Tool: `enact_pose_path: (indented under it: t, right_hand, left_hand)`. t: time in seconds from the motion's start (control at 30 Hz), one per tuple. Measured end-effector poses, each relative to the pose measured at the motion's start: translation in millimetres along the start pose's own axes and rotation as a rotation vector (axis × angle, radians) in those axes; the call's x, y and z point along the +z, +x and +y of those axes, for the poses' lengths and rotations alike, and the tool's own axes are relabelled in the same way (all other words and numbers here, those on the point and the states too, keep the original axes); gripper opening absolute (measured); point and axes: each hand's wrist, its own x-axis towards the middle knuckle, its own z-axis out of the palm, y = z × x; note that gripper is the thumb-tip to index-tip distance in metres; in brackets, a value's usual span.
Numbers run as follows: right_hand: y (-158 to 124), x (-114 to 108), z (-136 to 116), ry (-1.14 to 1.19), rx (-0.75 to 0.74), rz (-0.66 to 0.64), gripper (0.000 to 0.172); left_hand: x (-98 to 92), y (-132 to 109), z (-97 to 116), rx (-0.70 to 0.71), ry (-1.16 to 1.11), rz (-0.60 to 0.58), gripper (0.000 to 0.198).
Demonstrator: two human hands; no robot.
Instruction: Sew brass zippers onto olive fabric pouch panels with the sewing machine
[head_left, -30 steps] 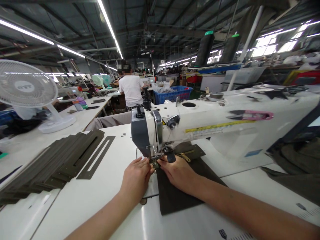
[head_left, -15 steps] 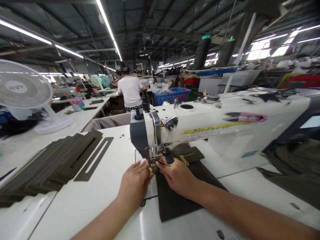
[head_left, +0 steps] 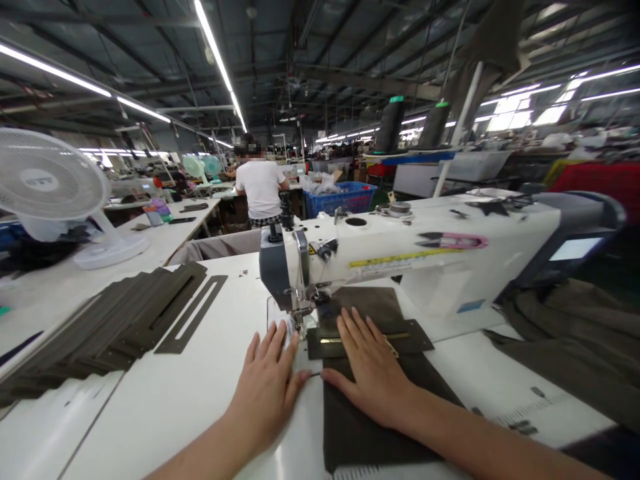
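Observation:
A dark olive fabric panel [head_left: 380, 437] lies on the white bed of the sewing machine [head_left: 425, 233], right of the needle. Across it runs a strip with a gold zipper [head_left: 330, 341]. My right hand [head_left: 373, 373] rests flat on the panel and strip, fingers spread, covering part of the zipper; the zipper pull [head_left: 393, 348] shows beside it. My left hand [head_left: 265, 383] lies with fingers stretched out on the bed, left of the presser foot [head_left: 299, 323]. Its fingertips touch or partly cover a small white piece [head_left: 283, 328] whose kind I cannot tell.
Overlapping slotted fabric strips [head_left: 107, 327] lie at the left, with a single strip [head_left: 193, 317] beside them. A white fan [head_left: 45, 177] stands on the left table. Pink-handled thread snips [head_left: 460, 241] lie on the machine arm. A person [head_left: 260, 183] sits ahead near a blue basket [head_left: 340, 199].
Both hands have moved from the presser foot back toward me and flattened out. The panel and zipper strip have shifted, and more of the zipper shows beside the foot.

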Motion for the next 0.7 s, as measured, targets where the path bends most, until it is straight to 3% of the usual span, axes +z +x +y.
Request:
enact_pose_path:
  t: [0.1, 0.2, 0.3, 0.4, 0.5, 0.6, 0.7]
  right_hand:
    - [-32, -10, -11, 0.009, -0.047, 0.071, 0.069]
    - [-45, -38, -6, -0.006, -0.098, 0.155, 0.051]
    - [-47, -69, 26, -0.138, 0.004, 0.181, 0.033]
    - [-56, -81, 61, -0.277, 0.209, 0.055, 0.037]
    - [-70, -77, 75, -0.079, 0.362, -0.030, 0.033]
    - [-78, -74, 68, 0.246, 0.402, 0.024, 0.028]
    - [-78, -79, 54, 0.425, 0.382, 0.093, 0.029]
  left_hand:
    - [-5.1, -21, 16, 0.031, -0.041, -0.031, 0.048]
    - [-9.2, -29, 29, -0.033, -0.101, -0.026, 0.047]
    - [-10.1, -25, 36, -0.124, -0.161, -0.016, 0.044]
    - [-10.3, -15, 40, -0.172, -0.249, -0.003, 0.039]
    - [-14.3, -6, 45, -0.215, -0.415, 0.058, 0.029]
    - [-24.4, -6, 48, -0.326, -0.659, 0.089, 0.013]
    - [-38.2, -17, 48, -0.424, -0.937, 0.093, 0.017]
